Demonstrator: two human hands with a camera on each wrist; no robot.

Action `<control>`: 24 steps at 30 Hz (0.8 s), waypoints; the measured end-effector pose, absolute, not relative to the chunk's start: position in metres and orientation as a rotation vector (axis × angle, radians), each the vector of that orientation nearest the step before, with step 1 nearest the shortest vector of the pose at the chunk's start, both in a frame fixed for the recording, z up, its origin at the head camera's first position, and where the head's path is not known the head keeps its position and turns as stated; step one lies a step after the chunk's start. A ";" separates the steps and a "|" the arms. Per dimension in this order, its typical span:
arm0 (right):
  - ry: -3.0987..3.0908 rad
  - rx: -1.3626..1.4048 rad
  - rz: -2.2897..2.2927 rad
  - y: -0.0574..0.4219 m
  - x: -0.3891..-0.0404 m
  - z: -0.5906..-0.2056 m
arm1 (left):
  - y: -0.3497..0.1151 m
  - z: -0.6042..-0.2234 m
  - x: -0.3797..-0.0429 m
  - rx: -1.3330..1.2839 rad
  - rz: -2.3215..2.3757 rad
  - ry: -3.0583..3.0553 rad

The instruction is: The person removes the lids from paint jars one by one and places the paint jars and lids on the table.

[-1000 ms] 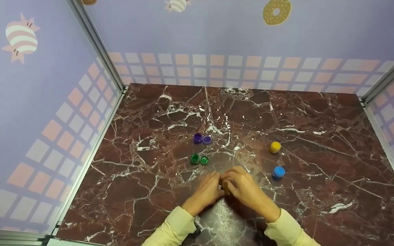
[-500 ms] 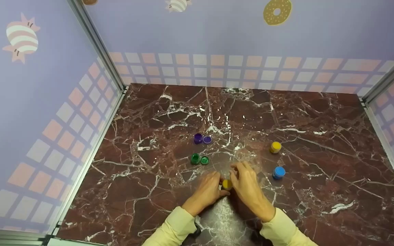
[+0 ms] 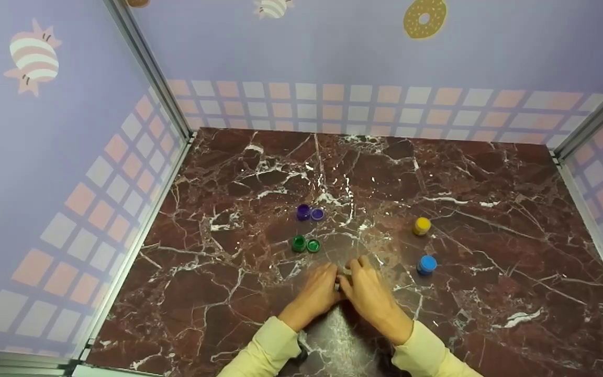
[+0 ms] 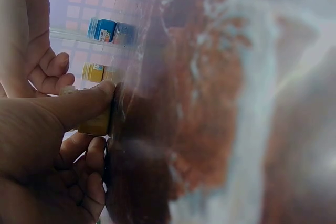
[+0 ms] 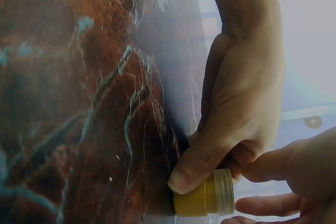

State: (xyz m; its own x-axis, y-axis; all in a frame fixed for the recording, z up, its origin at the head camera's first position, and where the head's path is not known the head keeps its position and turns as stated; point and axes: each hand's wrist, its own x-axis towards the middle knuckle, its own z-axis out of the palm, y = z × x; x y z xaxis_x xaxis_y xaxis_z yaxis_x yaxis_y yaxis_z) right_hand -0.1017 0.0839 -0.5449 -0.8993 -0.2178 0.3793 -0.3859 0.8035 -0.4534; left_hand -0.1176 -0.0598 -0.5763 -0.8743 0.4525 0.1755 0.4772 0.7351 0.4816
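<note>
Between the hands is a small yellow paint jar (image 5: 193, 203) with a clear lid (image 5: 225, 191). My left hand (image 3: 316, 289) pinches the jar's body low down by the tabletop; its thumb (image 4: 86, 107) lies along the side in the left wrist view. My right hand (image 3: 370, 293) is at the lid end, its fingers (image 5: 268, 205) spread and their tips right at the lid's edge. From the head camera, the fingers mostly hide the jar. Nearest to the hands stand an uncapped green jar (image 3: 299, 243) and its lid (image 3: 313, 245).
Farther back are an opened purple jar (image 3: 303, 212) and its lid (image 3: 317, 214). To the right stand a capped yellow jar (image 3: 422, 226) and a capped blue jar (image 3: 426, 265). Patterned panels (image 3: 333, 47) enclose the marbled tabletop (image 3: 490, 235).
My right hand lifts off the jar's lid, showing the yellow top half a second ago, then comes back over it. The left hand keeps its hold in place.
</note>
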 end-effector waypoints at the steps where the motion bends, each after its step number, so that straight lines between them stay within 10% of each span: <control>1: -2.690 0.469 0.761 0.084 -0.101 -0.546 | -0.060 -0.577 -0.118 -0.774 -0.815 -2.880; 24: -2.734 0.612 0.715 0.084 -0.098 -0.546 | -0.059 -0.580 -0.117 -0.775 -0.733 -2.831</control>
State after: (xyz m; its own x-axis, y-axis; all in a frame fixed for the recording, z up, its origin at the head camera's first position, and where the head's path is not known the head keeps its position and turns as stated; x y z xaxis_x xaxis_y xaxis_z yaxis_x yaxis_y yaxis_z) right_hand -0.0982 0.0841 -0.5461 -0.8807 -0.3327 0.3372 -0.4552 0.7914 -0.4080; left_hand -0.1174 -0.0595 -0.5797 -0.8625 0.4494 0.2327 0.5059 0.7523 0.4221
